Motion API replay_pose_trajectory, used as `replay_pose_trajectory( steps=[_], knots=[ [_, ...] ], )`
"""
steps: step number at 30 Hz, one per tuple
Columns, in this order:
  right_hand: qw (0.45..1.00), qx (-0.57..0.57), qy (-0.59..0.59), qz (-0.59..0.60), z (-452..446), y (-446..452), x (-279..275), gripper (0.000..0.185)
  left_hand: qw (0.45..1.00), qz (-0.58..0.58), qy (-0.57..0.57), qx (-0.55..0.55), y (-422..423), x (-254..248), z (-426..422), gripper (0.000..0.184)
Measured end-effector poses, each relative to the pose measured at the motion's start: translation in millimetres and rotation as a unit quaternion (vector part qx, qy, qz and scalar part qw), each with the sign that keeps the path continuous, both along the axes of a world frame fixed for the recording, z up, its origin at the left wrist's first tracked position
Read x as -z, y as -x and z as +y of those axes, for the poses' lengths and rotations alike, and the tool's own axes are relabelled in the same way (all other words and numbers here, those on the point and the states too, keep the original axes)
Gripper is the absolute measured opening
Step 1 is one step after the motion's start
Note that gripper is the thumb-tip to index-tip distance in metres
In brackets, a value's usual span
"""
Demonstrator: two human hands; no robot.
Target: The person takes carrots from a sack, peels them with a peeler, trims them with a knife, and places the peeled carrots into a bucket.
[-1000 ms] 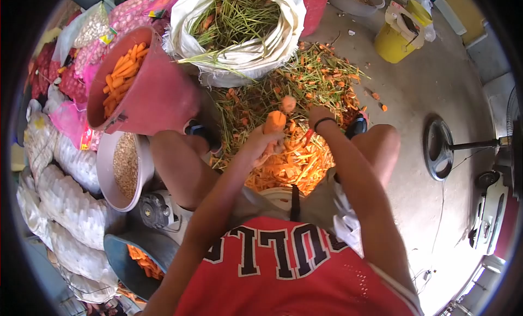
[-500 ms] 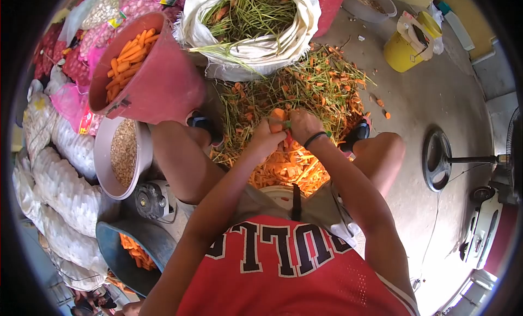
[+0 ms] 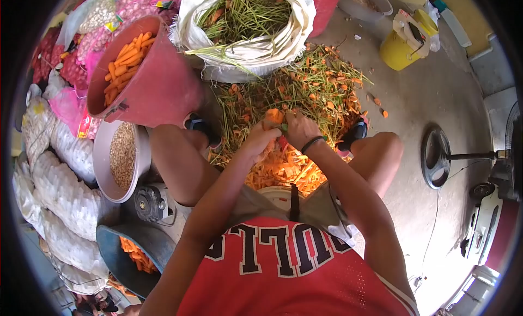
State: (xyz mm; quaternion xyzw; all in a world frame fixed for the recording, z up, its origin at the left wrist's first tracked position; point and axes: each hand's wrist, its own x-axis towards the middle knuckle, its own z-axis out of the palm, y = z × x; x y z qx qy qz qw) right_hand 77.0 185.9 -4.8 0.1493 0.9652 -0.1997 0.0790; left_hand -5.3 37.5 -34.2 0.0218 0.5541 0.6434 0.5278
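My left hand (image 3: pixel 261 140) is closed around a carrot (image 3: pixel 274 116), whose thick orange end sticks out above the fingers. Right beside it, my right hand (image 3: pixel 302 132) is closed on a slim tool with a green handle (image 3: pixel 325 137); the tool's working end is hidden between the hands. A small red piece (image 3: pixel 283 144) shows just under the fingers, too small to make out. Below both hands lies a heap of carrot peelings (image 3: pixel 283 169) between my knees. Beyond them, carrot tops and green stems (image 3: pixel 310 87) cover the floor.
A white sack (image 3: pixel 239 71) of stems stands ahead. To the left are a red tub (image 3: pixel 174 81) of peeled carrots, a pale basin (image 3: pixel 101 169), a blue-green tub (image 3: pixel 109 237) and stacked sacks (image 3: pixel 65 190). A yellow bucket (image 3: pixel 396 52) and a fan (image 3: pixel 436 155) are at right.
The carrot and my left hand have shifted a little left and down, with the carrot's end turned. My right hand has moved slightly left, its fingers near the carrot's end.
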Motion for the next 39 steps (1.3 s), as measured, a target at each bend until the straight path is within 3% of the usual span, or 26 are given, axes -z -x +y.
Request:
replay_pose_trajectory(
  steps=[6, 11, 15, 17, 18, 21, 22, 23, 25, 26, 28, 32, 39],
  knots=[
    [1.000, -0.013, -0.010, 0.018, 1, -3, 6, 0.031, 0.996, -0.062, -0.058, -0.022, -1, -1, 3, 0.015],
    [0.999, 0.005, -0.003, -0.053, 3, 1, -10, 0.027, 0.993, -0.087, -0.054, -0.057, -14, -25, 6, 0.016],
    [0.996, 0.013, -0.026, -0.089, 18, 16, 17, 0.024, 0.992, -0.114, -0.058, -0.005, -8, -20, 4, 0.022],
    [0.984, 0.058, -0.014, -0.165, 72, 18, 69, 0.023, 0.995, -0.102, -0.006, 0.006, -12, -38, 7, 0.025],
    [0.976, 0.081, -0.005, -0.201, 81, 18, 66, 0.024, 0.995, -0.090, -0.029, 0.014, -13, -38, 8, 0.028],
    [0.933, -0.060, -0.072, -0.347, 82, 24, 47, 0.028, 0.996, -0.067, -0.061, 0.026, -7, -33, -5, 0.033],
    [0.932, -0.038, -0.079, -0.351, 68, 24, 36, 0.029, 0.996, -0.069, -0.059, 0.024, 2, -30, -8, 0.034],
    [0.959, -0.013, -0.024, -0.283, 64, 17, 50, 0.031, 0.995, -0.076, -0.054, 0.020, 6, -24, -11, 0.034],
    [0.956, 0.009, 0.010, -0.292, 51, 15, 49, 0.032, 0.999, -0.034, -0.019, 0.006, 3, -32, -9, 0.031],
    [0.973, 0.036, 0.029, -0.227, 47, 10, 48, 0.031, 0.999, -0.028, -0.026, 0.002, 1, -35, -9, 0.028],
    [0.989, 0.096, 0.069, -0.094, 24, -1, -2, 0.032, 0.999, -0.030, -0.034, -0.002, 0, -33, -10, 0.025],
    [0.999, 0.033, 0.025, 0.013, -2, -13, -8, 0.032, 0.999, -0.034, -0.030, -0.008, 0, -15, -5, 0.024],
    [1.000, -0.001, -0.006, -0.028, 6, -4, 1, 0.031, 0.998, -0.047, -0.034, -0.022, -12, -18, 2, 0.017]
  ],
)
